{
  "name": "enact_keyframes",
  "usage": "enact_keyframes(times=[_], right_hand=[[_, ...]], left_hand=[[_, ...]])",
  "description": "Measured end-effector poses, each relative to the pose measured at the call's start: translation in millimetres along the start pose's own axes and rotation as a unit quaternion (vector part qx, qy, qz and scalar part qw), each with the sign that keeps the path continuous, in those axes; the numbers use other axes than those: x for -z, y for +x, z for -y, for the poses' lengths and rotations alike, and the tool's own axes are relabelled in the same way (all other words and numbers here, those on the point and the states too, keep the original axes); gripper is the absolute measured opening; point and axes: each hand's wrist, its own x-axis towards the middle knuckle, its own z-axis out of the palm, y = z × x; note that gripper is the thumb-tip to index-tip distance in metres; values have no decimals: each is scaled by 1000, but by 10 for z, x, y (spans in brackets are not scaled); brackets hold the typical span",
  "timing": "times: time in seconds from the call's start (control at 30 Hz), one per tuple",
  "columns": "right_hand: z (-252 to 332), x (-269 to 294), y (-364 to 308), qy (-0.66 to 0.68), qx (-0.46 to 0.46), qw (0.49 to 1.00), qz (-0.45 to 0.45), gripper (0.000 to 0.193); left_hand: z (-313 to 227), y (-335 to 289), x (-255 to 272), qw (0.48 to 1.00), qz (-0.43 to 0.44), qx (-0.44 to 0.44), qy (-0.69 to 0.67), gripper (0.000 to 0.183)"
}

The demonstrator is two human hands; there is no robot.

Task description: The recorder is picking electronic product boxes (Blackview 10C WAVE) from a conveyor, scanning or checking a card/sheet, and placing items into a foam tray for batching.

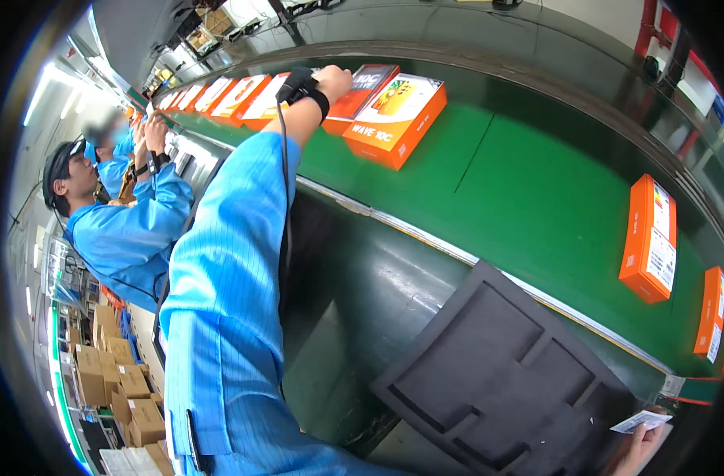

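Head view: a left hand [333, 82] reaches to a dark-topped orange box [376, 77] while the right hand [644, 445] pinches a white label sheet [635, 420].
The left fingers are partly curled beside the box; whether they grip it cannot be told. Just right of that hand, a white-topped orange box [395, 119] stands on the green belt [520, 198]. The boxes look stiff, smooth and probably light, best held across opposite sides; the thin sheet likely bends, suiting an edge pinch.

Box row [239, 97]: on conveyor belt [528, 198], left. Further boxes [649, 238]: on belt, right. Tray [497, 349]: before belt. Cartons [145, 420]: far left.
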Motion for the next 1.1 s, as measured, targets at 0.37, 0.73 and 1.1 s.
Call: enact_keyframes(times=[0.37, 0.73, 1.1], right_hand=[[210, -209, -79, 28, -66, 997, -27, 31], [41, -361, -2, 48, -47, 998, 17, 33], [-839, -196, -50, 169, -58, 983, 42, 43]], left_hand=[[-1201, -885, 148, 985, -24, -170, -19, 95], [-615, -437, 389, 954, -215, -89, -189, 72], [7, 63, 18, 958, -88, -183, -201, 67]])
